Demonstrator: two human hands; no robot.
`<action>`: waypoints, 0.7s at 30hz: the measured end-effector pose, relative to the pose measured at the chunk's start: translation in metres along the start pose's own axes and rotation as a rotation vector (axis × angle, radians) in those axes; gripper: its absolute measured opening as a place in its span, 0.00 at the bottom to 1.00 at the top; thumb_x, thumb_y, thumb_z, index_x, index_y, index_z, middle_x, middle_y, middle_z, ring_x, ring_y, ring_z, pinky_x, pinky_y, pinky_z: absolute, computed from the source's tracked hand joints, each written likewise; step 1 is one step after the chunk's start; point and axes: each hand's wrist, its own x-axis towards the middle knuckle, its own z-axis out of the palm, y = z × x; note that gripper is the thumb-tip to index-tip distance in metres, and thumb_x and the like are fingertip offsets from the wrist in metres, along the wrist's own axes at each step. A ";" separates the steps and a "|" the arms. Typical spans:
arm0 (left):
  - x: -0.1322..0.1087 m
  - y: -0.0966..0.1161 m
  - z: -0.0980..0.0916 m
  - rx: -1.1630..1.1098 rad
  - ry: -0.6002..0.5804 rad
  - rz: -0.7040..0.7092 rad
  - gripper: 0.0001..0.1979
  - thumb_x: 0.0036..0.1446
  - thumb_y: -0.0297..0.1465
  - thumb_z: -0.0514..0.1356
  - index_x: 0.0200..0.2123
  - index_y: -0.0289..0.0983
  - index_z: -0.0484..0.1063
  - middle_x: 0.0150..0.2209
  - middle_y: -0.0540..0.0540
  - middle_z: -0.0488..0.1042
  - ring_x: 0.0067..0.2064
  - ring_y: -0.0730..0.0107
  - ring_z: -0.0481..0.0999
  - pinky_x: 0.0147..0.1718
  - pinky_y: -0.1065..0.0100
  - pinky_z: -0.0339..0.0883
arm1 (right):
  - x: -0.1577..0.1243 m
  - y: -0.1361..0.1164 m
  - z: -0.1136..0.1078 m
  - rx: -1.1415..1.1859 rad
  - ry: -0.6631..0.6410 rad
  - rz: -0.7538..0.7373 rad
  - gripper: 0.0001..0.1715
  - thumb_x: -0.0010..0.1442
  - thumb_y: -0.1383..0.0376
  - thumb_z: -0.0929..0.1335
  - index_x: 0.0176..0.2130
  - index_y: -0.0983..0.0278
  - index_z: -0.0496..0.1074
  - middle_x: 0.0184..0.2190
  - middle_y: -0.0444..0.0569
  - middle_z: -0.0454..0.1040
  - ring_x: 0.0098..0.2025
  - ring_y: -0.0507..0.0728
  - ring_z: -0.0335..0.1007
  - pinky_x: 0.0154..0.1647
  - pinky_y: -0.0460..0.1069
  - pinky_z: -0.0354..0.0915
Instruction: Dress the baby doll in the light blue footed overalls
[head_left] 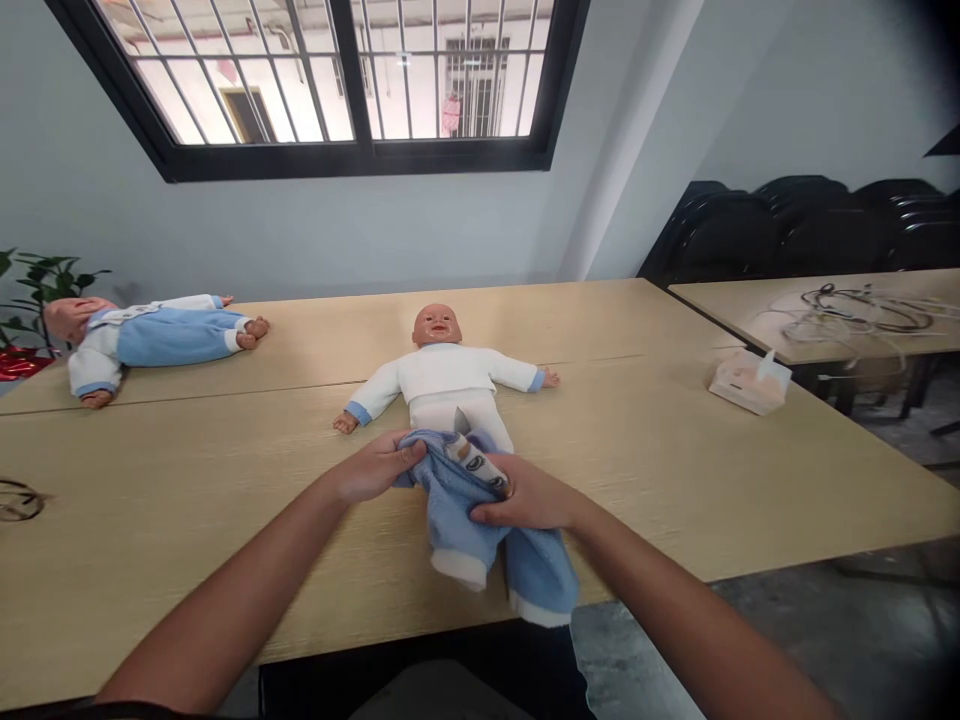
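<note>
A baby doll (442,375) in a white top lies on its back on the wooden table (660,460), head towards the window. Blue trousers with white cuffs (480,535) cover its legs and hang over the table's near edge. My left hand (375,467) is closed on the trousers' waistband at the doll's left hip. My right hand (525,495) is closed on the waistband at the other side, fingers pinching the bunched cloth.
A second doll (150,335) in a blue and white suit lies at the far left of the table. A tissue box (750,382) sits near the right edge. Cables (862,308) lie on a neighbouring table, with black chairs (795,225) behind.
</note>
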 end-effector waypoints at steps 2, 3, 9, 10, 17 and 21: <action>-0.003 -0.004 0.006 -0.011 0.010 -0.033 0.37 0.61 0.63 0.57 0.50 0.35 0.76 0.42 0.41 0.80 0.40 0.61 0.78 0.41 0.62 0.73 | 0.001 -0.003 0.001 -0.083 0.002 0.018 0.19 0.59 0.55 0.76 0.46 0.62 0.77 0.38 0.44 0.78 0.38 0.56 0.71 0.43 0.50 0.67; -0.006 -0.005 0.010 0.051 -0.008 -0.031 0.36 0.60 0.62 0.59 0.52 0.35 0.75 0.44 0.40 0.80 0.42 0.59 0.78 0.43 0.61 0.73 | 0.002 -0.004 0.001 -0.109 0.040 0.012 0.17 0.61 0.55 0.75 0.44 0.63 0.77 0.39 0.45 0.79 0.39 0.57 0.72 0.45 0.51 0.68; -0.016 0.005 0.028 0.523 -0.190 -0.026 0.29 0.49 0.46 0.75 0.52 0.41 0.77 0.48 0.44 0.81 0.45 0.53 0.79 0.47 0.59 0.73 | 0.001 0.001 0.004 0.014 0.270 -0.046 0.19 0.62 0.50 0.74 0.40 0.64 0.77 0.34 0.46 0.77 0.36 0.56 0.69 0.41 0.50 0.66; -0.017 0.006 0.027 0.527 -0.195 -0.034 0.21 0.54 0.44 0.72 0.48 0.41 0.79 0.45 0.45 0.82 0.43 0.55 0.79 0.46 0.59 0.73 | 0.000 0.004 0.007 0.081 0.251 -0.062 0.21 0.61 0.49 0.75 0.40 0.64 0.77 0.34 0.46 0.77 0.36 0.55 0.69 0.40 0.50 0.66; -0.028 -0.014 0.019 0.077 0.036 0.049 0.22 0.60 0.40 0.67 0.55 0.38 0.78 0.56 0.40 0.79 0.57 0.51 0.75 0.59 0.54 0.67 | -0.010 0.003 0.019 0.198 -0.007 -0.014 0.28 0.58 0.50 0.77 0.50 0.64 0.75 0.36 0.44 0.74 0.36 0.53 0.67 0.37 0.48 0.65; -0.037 -0.019 0.026 -0.082 -0.083 -0.050 0.19 0.54 0.37 0.66 0.49 0.37 0.79 0.48 0.42 0.81 0.47 0.53 0.77 0.49 0.56 0.72 | -0.020 -0.012 0.017 0.010 -0.049 0.027 0.21 0.60 0.55 0.76 0.48 0.63 0.76 0.38 0.45 0.76 0.39 0.56 0.69 0.41 0.50 0.67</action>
